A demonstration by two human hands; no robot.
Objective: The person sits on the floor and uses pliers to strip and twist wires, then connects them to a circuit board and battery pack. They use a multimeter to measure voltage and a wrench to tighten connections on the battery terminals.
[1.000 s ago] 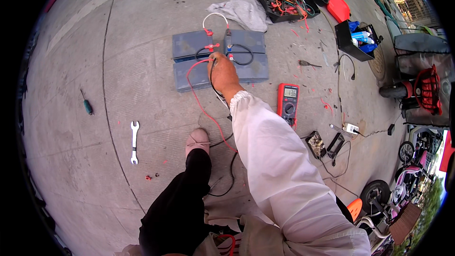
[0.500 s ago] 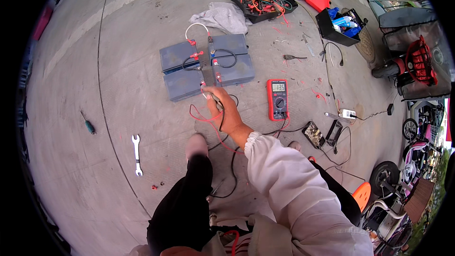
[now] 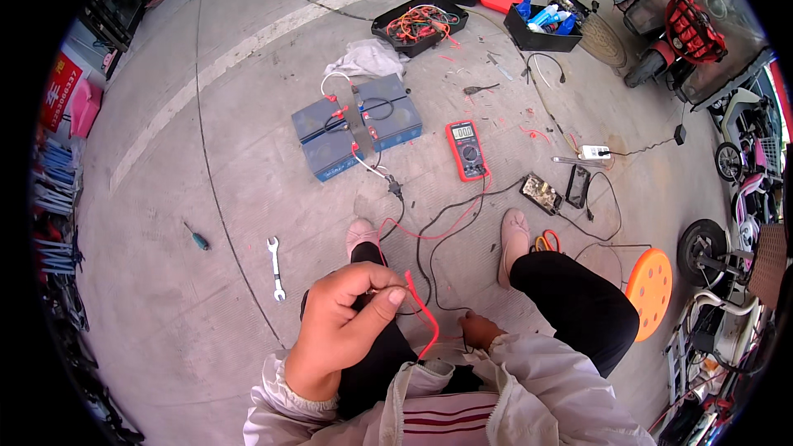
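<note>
My left hand (image 3: 351, 322) is in the lower middle, thumb and forefinger pinched on a red lead (image 3: 429, 326) that bends down toward my jacket. My right hand (image 3: 481, 329) is low beside it, partly hidden, fingers closed around thin leads, at least one black. Beyond them four grey batteries (image 3: 326, 161) lie joined by short white and black cables, with a black plug connector (image 3: 394, 185) on a lead in front. A red multimeter (image 3: 467, 150) with black and red leads lies right of the batteries.
A wrench (image 3: 275, 268) and screwdriver (image 3: 198, 239) lie left. An opened circuit case (image 3: 541, 193), power strip (image 3: 595, 151), scissors (image 3: 549, 241) and orange stool (image 3: 648, 296) are right. Behind are a wire box (image 3: 380, 29), bottle box (image 3: 541, 41) and grey cloth (image 3: 363, 58). Parked scooters (image 3: 727, 162) line the right.
My right hand has left the batteries and drawn back down toward my body. My left hand has come into view holding the red lead. The meter's reading has changed. The view has shifted.
</note>
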